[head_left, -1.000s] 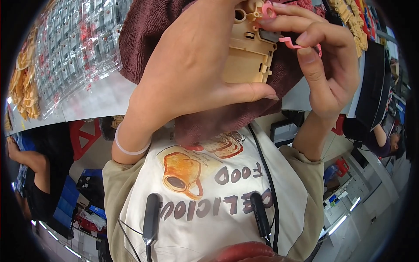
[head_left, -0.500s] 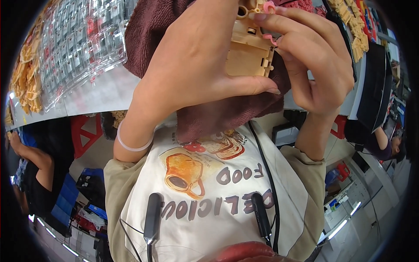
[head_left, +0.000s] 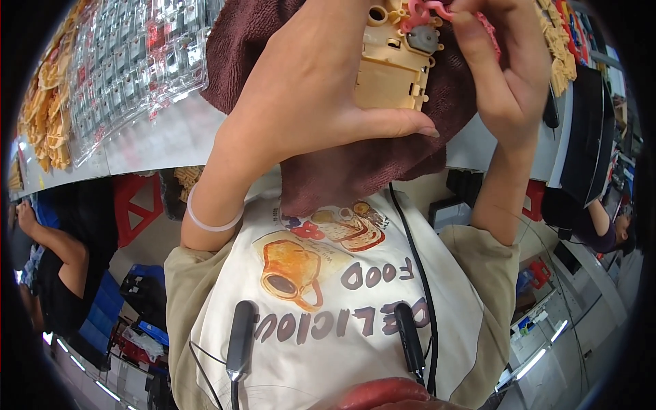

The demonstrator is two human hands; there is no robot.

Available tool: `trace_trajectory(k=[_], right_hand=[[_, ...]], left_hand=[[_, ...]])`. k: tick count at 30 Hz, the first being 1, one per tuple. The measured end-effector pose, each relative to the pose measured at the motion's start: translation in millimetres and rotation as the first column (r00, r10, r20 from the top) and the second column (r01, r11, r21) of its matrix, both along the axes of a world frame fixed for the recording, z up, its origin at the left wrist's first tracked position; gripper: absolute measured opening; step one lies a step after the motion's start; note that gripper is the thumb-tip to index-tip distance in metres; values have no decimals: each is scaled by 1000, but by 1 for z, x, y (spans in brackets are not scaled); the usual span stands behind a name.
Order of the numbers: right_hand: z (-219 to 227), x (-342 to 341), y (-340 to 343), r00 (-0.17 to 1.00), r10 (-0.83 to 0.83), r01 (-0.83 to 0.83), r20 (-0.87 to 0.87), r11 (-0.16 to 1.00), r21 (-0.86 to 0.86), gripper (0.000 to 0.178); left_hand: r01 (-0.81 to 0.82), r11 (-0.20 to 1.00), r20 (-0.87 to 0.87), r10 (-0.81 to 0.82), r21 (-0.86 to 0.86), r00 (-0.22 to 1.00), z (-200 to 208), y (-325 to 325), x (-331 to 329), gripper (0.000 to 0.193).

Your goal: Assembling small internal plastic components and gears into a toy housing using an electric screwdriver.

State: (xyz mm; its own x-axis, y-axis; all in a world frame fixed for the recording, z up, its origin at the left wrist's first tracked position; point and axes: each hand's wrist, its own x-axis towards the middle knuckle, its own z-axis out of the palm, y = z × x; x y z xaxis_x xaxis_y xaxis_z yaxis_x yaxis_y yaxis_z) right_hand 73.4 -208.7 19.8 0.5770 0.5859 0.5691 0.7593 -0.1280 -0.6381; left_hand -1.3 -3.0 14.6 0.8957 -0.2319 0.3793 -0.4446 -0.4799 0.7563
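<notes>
My left hand (head_left: 301, 82) is closed round a tan plastic housing (head_left: 389, 85), its thumb stretched along the near edge; most of its other fingers are out of view. The housing lies over a dark maroon towel (head_left: 318, 188). A dark grey rounded part (head_left: 422, 39) sits at the housing's right side. Above it, a pink curved plastic piece (head_left: 418, 15) rests against the upper right of the housing. My right hand (head_left: 506, 68) pinches the end of this pink piece between thumb and fingers. The tops of both hands are cut off by the upper edge.
Clear plastic trays (head_left: 140, 65) of small grey parts stand at the left, with tan plastic parts (head_left: 44, 123) heaped beside them. More tan parts (head_left: 557, 48) lie at the far right, near a black panel (head_left: 589, 137). Other people sit at both sides.
My right hand has moved up and away from the housing's right edge, drawing the pink piece up. The grey rounded part now shows. My left hand keeps its hold on the housing.
</notes>
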Motion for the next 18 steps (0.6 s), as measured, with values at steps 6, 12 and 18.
trace_trajectory(k=[6, 12, 18], right_hand=[[-24, 15, 12, 949, 118, -55, -294, 976, 212, 7], [6, -1, 20, 961, -40, 40, -275, 999, -7, 8], [-5, 6, -2, 980, -109, 104, -169, 994, -38, 9]], left_hand=[[-6, 1000, 11, 6, 1, 1000, 0, 1, 0, 103], [16, 1000, 7, -16, 7, 1000, 1, 5, 1, 102], [33, 999, -7, -33, -11, 999, 4, 6, 3, 99]])
